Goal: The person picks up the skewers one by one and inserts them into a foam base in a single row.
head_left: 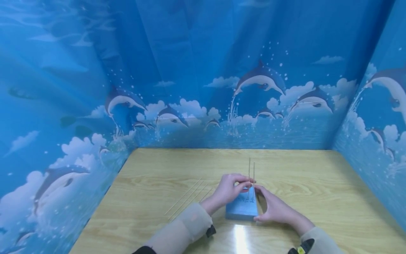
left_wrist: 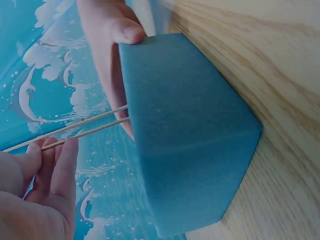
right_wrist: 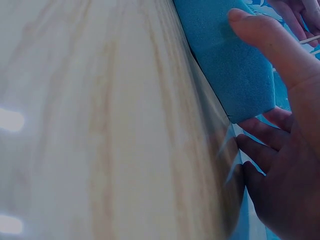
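Note:
A blue foam block (head_left: 238, 209) with dark handwriting on top sits on the table, and two thin wooden skewers (left_wrist: 87, 120) stand upright in it. My left hand (head_left: 226, 192) reaches over the block and pinches a skewer between thumb and fingertips, partway up its length. My right hand (head_left: 276, 207) grips the block from the right. Its thumb (right_wrist: 265, 35) presses on the near side, and the fingers reach round to the far side. The skewers' lower ends are hidden inside the foam.
Several loose skewers (head_left: 185, 198) lie slanted on the wooden table (head_left: 152, 176), left of the block and partly behind the left forearm. Blue curtains (head_left: 196, 88) printed with dolphins rise behind the table and along both sides. A bright reflection shows on the tabletop before the block.

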### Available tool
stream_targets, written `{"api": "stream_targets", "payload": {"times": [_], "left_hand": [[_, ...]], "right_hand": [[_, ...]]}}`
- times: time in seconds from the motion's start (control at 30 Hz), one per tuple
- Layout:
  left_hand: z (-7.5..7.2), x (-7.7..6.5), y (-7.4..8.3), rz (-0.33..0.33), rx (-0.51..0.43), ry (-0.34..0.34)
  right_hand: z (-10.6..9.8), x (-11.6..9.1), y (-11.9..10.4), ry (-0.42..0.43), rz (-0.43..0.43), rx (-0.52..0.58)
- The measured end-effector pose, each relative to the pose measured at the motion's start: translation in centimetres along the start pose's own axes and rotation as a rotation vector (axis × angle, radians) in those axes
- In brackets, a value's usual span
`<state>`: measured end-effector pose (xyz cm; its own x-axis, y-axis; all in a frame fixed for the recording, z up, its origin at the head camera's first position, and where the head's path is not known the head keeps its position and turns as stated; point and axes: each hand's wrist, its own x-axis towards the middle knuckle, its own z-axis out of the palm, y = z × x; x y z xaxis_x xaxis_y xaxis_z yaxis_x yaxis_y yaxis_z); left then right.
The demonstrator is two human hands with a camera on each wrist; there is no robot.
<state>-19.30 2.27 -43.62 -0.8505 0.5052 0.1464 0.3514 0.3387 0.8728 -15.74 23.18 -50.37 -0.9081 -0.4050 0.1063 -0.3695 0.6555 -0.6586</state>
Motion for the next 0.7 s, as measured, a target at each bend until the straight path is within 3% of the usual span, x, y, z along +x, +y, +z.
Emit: {"api": "stream_targets", "payload": {"times": [0.23,0.4,0.53,0.7], "left_hand": [[-0.3,0.3,0.0,0.007,0.008,-0.03],[-1.2,0.3,-0.3,-0.067,-0.124,-0.054],[-3.4,0.3,-0.8,-0.126,-0.249,-0.068],[-7.6,-0.2,-1.6,-0.17,-0.323,-0.072]], "right_hand": [[-0.1,0.1,0.2,0.006,0.007,-0.007],[0.0,0.2,0.2,-0.008,0.021,0.001],[0.0,0.2,0.0,-0.017,0.046,-0.004],[-0.1,0.2,-0.1,-0.036,0.075,-0.006]]}}
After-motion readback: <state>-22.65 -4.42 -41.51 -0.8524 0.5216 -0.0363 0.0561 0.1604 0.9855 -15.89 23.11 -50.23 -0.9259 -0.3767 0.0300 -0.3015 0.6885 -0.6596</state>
